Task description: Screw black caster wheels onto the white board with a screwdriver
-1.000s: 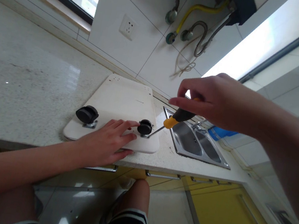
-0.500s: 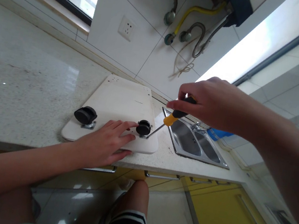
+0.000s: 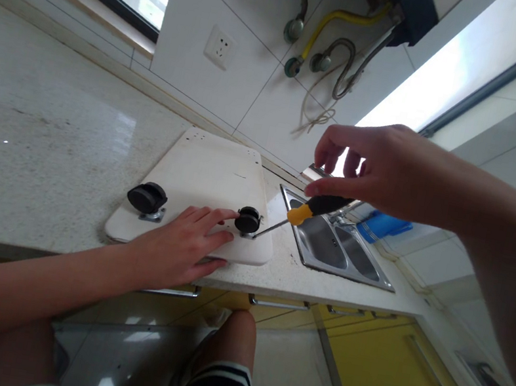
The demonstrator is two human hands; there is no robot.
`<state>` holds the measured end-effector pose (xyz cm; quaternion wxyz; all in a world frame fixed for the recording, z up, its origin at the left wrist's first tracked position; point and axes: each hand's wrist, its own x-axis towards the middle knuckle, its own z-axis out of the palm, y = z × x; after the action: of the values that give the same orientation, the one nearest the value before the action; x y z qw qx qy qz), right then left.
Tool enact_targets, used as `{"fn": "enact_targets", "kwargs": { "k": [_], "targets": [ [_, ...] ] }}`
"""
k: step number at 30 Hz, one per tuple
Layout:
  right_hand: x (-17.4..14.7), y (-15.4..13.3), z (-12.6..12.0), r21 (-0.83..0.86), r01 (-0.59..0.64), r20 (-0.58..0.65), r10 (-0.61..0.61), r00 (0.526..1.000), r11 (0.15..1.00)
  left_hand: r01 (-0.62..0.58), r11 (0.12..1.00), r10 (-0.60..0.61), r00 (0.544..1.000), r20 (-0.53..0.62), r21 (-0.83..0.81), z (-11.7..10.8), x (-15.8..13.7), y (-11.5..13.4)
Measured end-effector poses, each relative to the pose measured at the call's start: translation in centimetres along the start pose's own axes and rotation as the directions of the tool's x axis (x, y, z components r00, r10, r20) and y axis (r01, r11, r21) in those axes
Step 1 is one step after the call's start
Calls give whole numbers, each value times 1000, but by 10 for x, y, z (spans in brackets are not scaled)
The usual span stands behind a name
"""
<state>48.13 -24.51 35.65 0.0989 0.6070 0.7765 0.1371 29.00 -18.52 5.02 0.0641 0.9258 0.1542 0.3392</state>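
Note:
A white board (image 3: 212, 171) lies on the counter with two black caster wheels on its near part. My left hand (image 3: 192, 241) rests across the board's near edge, fingers spread, its index fingertip touching the right caster (image 3: 248, 219). The left caster (image 3: 147, 198) stands on a metal plate beyond my left wrist. From the right, my right hand (image 3: 363, 162) holds a black and yellow screwdriver (image 3: 301, 214) loosely, its handle against the thumb and palm while the other fingers are lifted off it. The tilted shaft reaches the right caster's mounting plate (image 3: 248, 236).
A double steel sink (image 3: 329, 242) is set into the counter (image 3: 46, 149) on the right, with a blue object (image 3: 382, 227) behind it. Pipes and a yellow hose (image 3: 341, 18) run down the tiled wall. Yellow cabinets (image 3: 374, 353) stand below, above my knee (image 3: 236, 342).
My right hand has shifted slightly right and its fingers have loosened from the screwdriver handle. The screwdriver leans lower to the right, tip at the same spot. My left hand stays put.

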Motion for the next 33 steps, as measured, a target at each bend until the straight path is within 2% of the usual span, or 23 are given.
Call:
{"fn": "enact_targets", "kwargs": {
  "k": [3,5,7,10,12,14,17,19,21,23,25,27,33],
  "targets": [
    [-5,0,4,88,39,-97,-31,995,995,-1,1000,1,1000,-7,-2,0,0,0],
    [-4,-6,17,59,49,-242,-33,970,997,-1,1000,1,1000,-14,1,0,-1,1],
    [-1,-14,31,-26,3,-302,-11,953,1000,-4,1000,4,1000,-23,7,0,-1,1],
    [7,-20,40,-170,-162,-233,120,965,972,-12,1000,13,999,-30,18,0,-1,1],
    [10,-19,37,-213,-212,-217,166,962,954,-9,1000,10,1000,-26,22,0,-1,2],
    [10,-15,30,-177,-131,-167,101,981,976,-2,1000,2,1000,-16,23,-1,0,2],
    [3,-3,18,9,53,26,-53,998,999,-3,1000,3,1000,-1,24,-2,0,2],
    [-3,5,12,128,77,157,-97,983,989,-7,1000,7,1000,-1,24,-2,1,2],
    [-6,9,10,154,45,239,-81,968,987,-10,1000,10,1000,-4,26,-2,0,1],
    [-4,7,12,49,-34,249,21,968,998,-15,999,16,1000,-7,29,-1,0,2],
    [0,2,17,-119,-142,193,163,967,983,-20,999,21,1000,-16,35,-1,0,2],
    [4,-1,21,-204,-189,135,219,966,960,-22,999,24,999,-27,45,-1,-1,2],
    [-3,13,6,15,-18,175,15,984,1000,-28,998,30,999,-39,58,0,-1,1]
  ]
}}
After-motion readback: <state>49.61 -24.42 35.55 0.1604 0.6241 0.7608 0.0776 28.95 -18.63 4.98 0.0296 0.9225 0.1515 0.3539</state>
